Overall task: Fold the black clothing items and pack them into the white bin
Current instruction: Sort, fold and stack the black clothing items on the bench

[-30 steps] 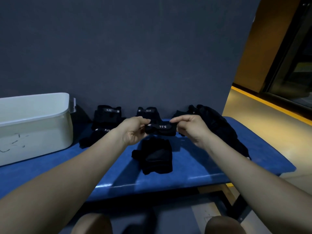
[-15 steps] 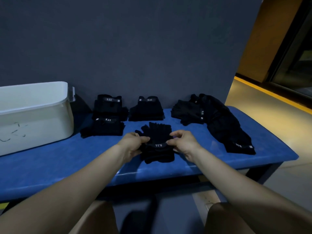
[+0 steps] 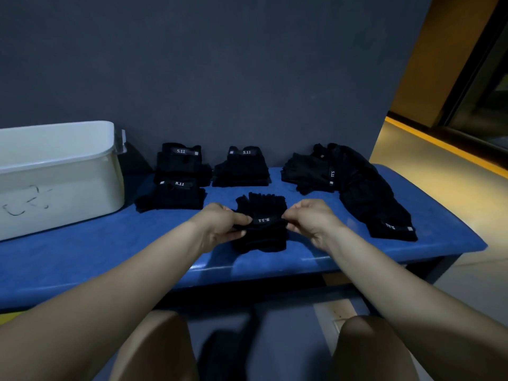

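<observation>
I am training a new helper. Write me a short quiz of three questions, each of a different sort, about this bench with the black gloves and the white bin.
1. True or false: the white bin stands at the right end of the blue bench.
2. Which hands hold the glove with the label? A) left hand only B) right hand only C) both
3. Fill in: the unfolded pile lies to the person's ____.

Key: 1 false, it stands at the left end. 2 C, each hand pinches one side of the cuff. 3 right.
</observation>
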